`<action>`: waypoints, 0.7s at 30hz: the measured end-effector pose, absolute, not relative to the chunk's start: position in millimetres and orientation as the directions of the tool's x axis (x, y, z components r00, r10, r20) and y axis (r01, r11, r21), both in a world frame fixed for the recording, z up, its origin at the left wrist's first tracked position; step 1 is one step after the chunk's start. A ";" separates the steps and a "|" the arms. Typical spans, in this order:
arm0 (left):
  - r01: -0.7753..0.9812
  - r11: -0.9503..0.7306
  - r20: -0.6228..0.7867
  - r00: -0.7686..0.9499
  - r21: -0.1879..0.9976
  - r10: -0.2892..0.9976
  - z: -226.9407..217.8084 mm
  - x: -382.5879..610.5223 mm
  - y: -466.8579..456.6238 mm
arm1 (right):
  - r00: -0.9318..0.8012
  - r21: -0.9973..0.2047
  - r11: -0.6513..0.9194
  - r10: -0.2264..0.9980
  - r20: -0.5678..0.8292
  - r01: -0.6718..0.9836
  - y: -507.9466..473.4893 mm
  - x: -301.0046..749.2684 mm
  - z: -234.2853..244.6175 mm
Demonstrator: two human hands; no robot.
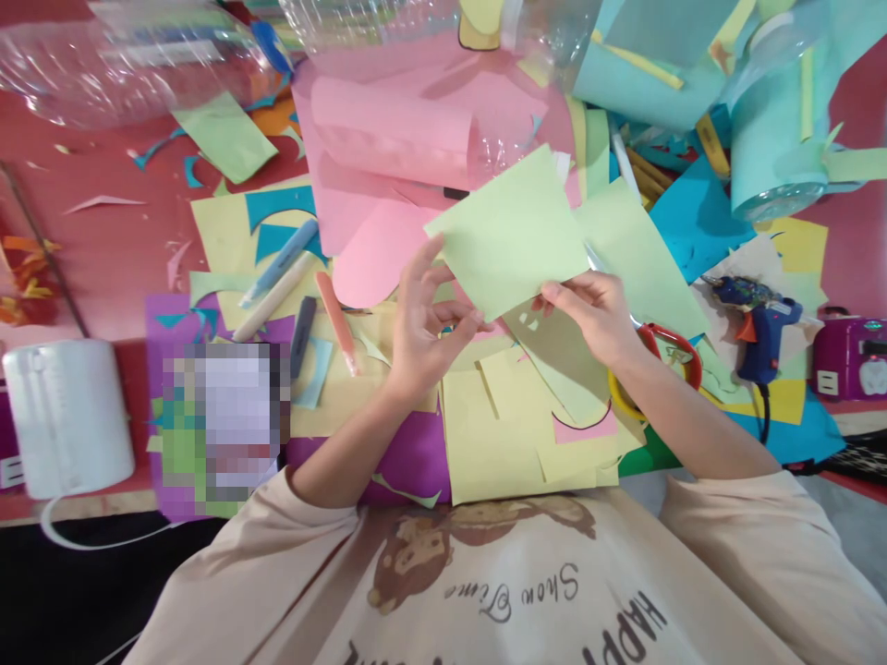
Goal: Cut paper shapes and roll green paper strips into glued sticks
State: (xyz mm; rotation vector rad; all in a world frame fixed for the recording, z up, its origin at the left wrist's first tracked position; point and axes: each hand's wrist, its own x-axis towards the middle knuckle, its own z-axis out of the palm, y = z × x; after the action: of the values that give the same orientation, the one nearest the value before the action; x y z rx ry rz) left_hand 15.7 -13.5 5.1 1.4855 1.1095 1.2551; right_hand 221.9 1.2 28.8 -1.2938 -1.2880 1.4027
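Note:
A light green sheet of paper (513,235) is held up, tilted, above the cluttered table. My right hand (592,309) pinches its lower right edge between thumb and fingers. At the opposite edge is my left hand (433,323), its fingers curled, with the index finger at the left corner and the thumb by the bottom corner. Red and yellow-handled scissors (672,356) lie beside my right forearm, blades partly hidden by the hand. Below the sheet are pale yellow papers (499,443). Another light green sheet (641,249) lies behind my right hand.
Markers (336,319) lie left of my hands. Pink paper (388,120) and clear plastic bottles (139,65) are at the back. A blue glue gun (762,337) rests on the right, near a blue-green paper-wrapped bottle (776,148). A white device (69,416) stands at left.

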 end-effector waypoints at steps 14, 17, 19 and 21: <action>-0.021 -0.108 0.110 0.201 0.994 0.973 5.3 11.5 -14.2 | -0.013 -0.998 -0.024 1.000 -0.025 0.051 7.6 224.4 23.1; -0.057 -0.014 0.032 0.348 0.998 0.937 3.4 9.2 -16.1 | -0.004 -0.999 -0.017 1.000 -0.017 0.050 8.6 223.4 24.4; -0.049 0.040 -0.019 0.365 0.998 0.931 2.0 9.0 -15.8 | 0.006 -0.999 -0.017 1.000 -0.016 0.041 9.0 223.4 23.3; -0.010 0.046 -0.041 0.314 0.999 0.949 1.9 9.6 -14.3 | 0.018 -1.000 -0.015 1.000 -0.015 0.017 9.2 223.8 21.7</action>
State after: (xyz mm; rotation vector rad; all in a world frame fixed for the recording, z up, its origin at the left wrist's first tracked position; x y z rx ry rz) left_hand 9.6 -14.3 1.9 1.2985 0.9800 0.9491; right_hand 223.8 9.2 21.7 -1.2416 -1.2016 1.1986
